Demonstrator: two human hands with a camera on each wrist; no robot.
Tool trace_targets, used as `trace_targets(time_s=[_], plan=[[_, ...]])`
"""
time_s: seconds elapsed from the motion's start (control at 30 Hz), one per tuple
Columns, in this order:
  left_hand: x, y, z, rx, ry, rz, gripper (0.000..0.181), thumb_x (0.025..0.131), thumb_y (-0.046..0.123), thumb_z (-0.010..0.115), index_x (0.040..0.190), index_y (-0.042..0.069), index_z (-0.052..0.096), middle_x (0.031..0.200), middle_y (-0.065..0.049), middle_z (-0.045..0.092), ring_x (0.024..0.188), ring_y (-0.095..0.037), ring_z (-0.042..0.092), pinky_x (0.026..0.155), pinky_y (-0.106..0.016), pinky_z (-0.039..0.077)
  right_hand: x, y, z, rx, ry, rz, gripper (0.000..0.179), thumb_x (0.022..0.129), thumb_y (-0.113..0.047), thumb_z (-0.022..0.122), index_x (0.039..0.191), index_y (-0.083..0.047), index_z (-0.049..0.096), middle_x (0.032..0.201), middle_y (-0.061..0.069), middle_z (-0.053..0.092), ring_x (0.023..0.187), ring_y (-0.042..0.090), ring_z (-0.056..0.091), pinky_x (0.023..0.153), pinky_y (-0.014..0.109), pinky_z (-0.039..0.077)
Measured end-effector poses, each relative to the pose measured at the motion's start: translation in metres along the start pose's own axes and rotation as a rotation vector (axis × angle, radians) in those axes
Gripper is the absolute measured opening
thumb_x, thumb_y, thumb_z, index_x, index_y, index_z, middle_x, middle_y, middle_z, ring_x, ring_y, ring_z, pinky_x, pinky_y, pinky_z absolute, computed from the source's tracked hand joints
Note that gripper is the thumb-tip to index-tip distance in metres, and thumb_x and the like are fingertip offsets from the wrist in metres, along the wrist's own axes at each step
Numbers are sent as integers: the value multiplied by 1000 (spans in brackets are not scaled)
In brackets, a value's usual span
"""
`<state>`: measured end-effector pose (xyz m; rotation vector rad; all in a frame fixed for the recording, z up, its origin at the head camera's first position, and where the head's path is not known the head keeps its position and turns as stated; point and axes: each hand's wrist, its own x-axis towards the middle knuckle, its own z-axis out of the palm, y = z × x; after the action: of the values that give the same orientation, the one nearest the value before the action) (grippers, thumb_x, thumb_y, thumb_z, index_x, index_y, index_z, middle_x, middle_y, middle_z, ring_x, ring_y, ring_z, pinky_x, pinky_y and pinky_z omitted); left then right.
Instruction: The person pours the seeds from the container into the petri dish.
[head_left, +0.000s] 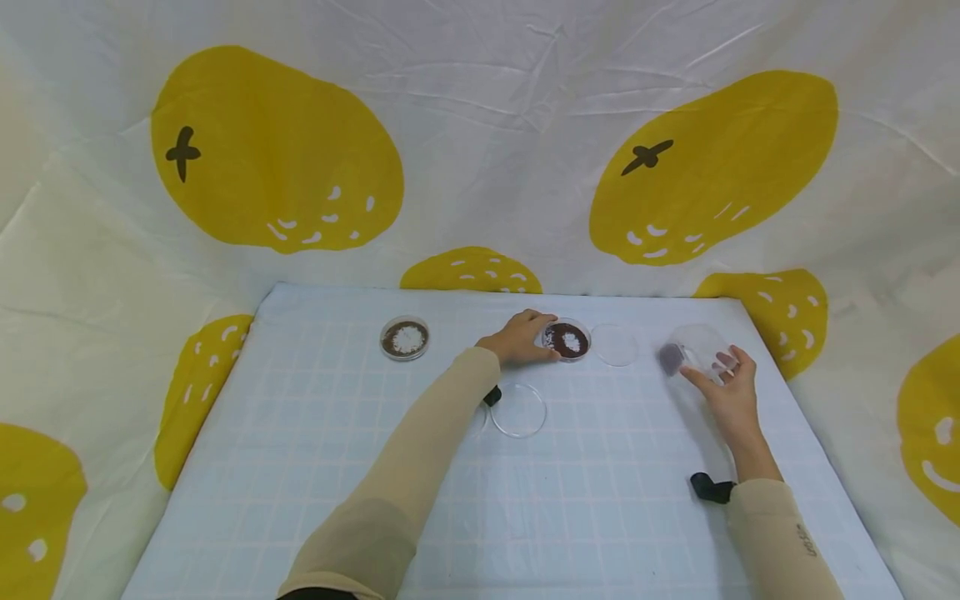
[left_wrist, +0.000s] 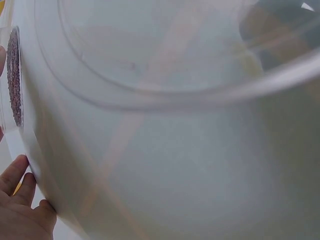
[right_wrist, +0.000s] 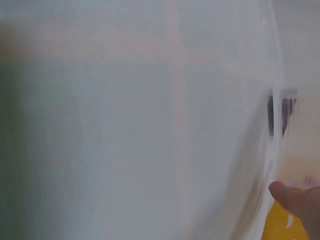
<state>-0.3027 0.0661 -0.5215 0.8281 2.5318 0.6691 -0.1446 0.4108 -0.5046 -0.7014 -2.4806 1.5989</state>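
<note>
My left hand (head_left: 519, 337) holds a petri dish (head_left: 551, 340) by its left side, thumb at the near rim and a finger at the far rim. Dark brown grains with white patches lie in the dish. In the left wrist view, the brown layer (left_wrist: 15, 77) shows edge-on beside my fingertips. On the right, my right hand (head_left: 733, 404) grips a clear container (head_left: 701, 346) tilted above the table, dark matter (head_left: 671, 359) at its left end. The right wrist view has only my thumb (right_wrist: 292, 197) and part of the clear wall; the other fingers are hidden there.
Another petri dish (head_left: 405, 340) with brown and white contents stands at the back left. A clear round lid or dish (head_left: 615, 345) lies right of the held dish. Nearer are another clear round piece (head_left: 519, 435) and one partly hidden by my left sleeve.
</note>
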Motion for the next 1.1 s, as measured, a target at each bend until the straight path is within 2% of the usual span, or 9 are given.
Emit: trace_targets(time_s=[0.17, 0.43, 0.57, 0.67, 0.77, 0.9, 1.0, 1.1], plan=[[-2, 0, -1, -21, -6, -2, 84, 89, 61, 66, 158, 31, 29, 159, -8, 28, 144, -26, 28, 110, -55, 34, 5, 5, -2, 24, -11, 22, 110, 89, -40, 76, 159, -18, -5, 165, 17, 10, 150, 40, 9, 117, 54, 17], [-4, 3, -2, -12, -4, -2, 85, 89, 61, 66, 159, 31, 28, 159, -7, 27, 145, -25, 27, 111, -54, 33, 8, 8, -1, 58, -1, 14, 108, 90, -32, 77, 159, -17, -5, 164, 19, 10, 150, 39, 8, 118, 52, 17], [-4, 3, -2, -18, 1, -4, 84, 90, 60, 67, 158, 30, 29, 159, -8, 28, 145, -25, 27, 110, -54, 34, 8, 8, 1, 41, 3, 19, 108, 91, -32, 76, 159, -17, -7, 165, 19, 6, 150, 38, 7, 118, 52, 14], [-4, 3, -1, -22, 2, -9, 83, 89, 60, 67, 158, 31, 29, 159, -7, 28, 144, -25, 27, 110, -55, 34, 8, 8, 2, -11, 24, 8, 108, 91, -33, 75, 159, -15, -7, 166, 18, 0, 151, 35, 4, 119, 51, 10], [-4, 3, -1, -25, 3, -8, 83, 89, 60, 67, 158, 31, 30, 159, -7, 28, 145, -25, 27, 110, -55, 34, 7, 6, 2, -63, 86, -44, 106, 91, -30, 75, 160, -13, -3, 166, 15, 0, 151, 31, 4, 120, 48, 8], [-4, 3, -1, -23, 7, -3, 83, 90, 59, 67, 158, 30, 30, 159, -8, 28, 145, -25, 27, 111, -54, 34, 3, -1, 3, -151, 178, -148, 101, 90, -28, 75, 161, -14, 5, 165, 12, 8, 151, 28, 8, 120, 45, 9], [-4, 3, -1, -17, 10, -4, 83, 90, 58, 67, 158, 30, 30, 159, -8, 28, 145, -26, 27, 111, -54, 33, 1, -10, 5, -199, 214, -244, 98, 88, -23, 77, 160, -13, 11, 163, 14, 14, 150, 29, 13, 120, 45, 10], [-4, 3, -1, -15, 8, -5, 82, 90, 57, 67, 158, 29, 30, 159, -8, 28, 145, -26, 27, 111, -53, 33, -2, -21, 9, -230, 212, -314, 96, 88, -21, 77, 160, -12, 14, 162, 16, 17, 149, 31, 15, 120, 48, 12]])
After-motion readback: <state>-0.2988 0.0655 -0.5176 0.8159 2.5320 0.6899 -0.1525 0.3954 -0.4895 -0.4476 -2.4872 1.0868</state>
